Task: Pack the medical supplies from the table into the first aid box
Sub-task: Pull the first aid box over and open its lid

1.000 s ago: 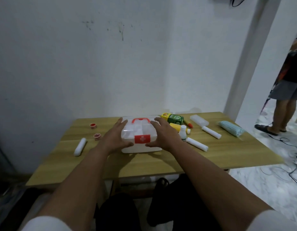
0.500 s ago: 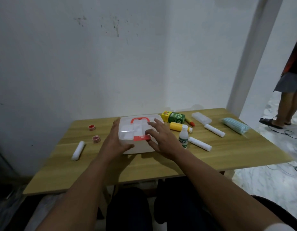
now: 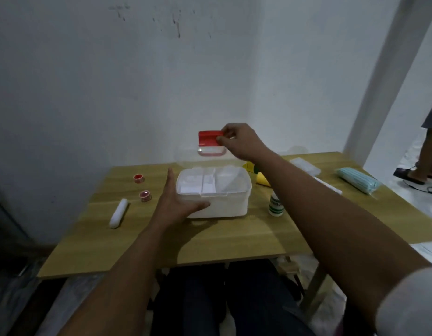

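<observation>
Above the first aid box [image 3: 213, 190], right hand [image 3: 244, 141] pinches its lid [image 3: 210, 141] (no legible writing) — left hand [image 3: 173, 202] spread, steadying.

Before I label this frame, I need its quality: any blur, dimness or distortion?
Head view: dim, flat light; soft shadows under the left hand and box; the clear lid held by the right hand nearly vanishes against the wall; slight softness overall; wide-angle bending at the doorframe.
</observation>
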`<state>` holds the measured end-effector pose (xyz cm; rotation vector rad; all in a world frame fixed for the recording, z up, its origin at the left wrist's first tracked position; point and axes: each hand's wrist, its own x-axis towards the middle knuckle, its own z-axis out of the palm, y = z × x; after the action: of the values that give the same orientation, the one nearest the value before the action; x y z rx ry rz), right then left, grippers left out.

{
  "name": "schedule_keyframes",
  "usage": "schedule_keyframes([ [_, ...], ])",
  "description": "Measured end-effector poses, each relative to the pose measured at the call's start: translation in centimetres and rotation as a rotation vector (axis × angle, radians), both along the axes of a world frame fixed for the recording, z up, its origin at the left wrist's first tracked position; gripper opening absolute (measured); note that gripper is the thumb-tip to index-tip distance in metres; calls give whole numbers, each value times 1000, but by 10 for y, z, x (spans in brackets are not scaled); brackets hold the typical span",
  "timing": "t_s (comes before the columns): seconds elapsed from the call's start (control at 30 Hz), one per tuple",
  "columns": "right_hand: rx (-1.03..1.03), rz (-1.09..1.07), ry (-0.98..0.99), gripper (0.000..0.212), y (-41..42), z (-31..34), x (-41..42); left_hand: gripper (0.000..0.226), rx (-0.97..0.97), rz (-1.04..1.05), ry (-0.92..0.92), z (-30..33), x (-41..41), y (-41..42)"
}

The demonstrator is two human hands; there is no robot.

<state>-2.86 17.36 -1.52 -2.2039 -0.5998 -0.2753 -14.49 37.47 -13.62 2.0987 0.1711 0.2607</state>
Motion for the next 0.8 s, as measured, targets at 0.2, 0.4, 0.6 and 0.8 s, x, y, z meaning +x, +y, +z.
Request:
schedule_keyframes([
  [0.2, 67, -307, -12, 44, 14, 10, 63, 101, -19, -36, -53, -6, 8, -2],
  [0.4, -38, -246, 121, 74, 10, 6, 89, 108, 84, 0, -142, -12, 5, 2],
  [0.6, 162, -123, 473, 65, -16, -14, 98, 104, 68, 36, -112, -14, 17, 0],
  [0.8, -296, -286, 324, 51, -65, -60, 114, 110, 99, 157, -180, -26, 15, -7],
])
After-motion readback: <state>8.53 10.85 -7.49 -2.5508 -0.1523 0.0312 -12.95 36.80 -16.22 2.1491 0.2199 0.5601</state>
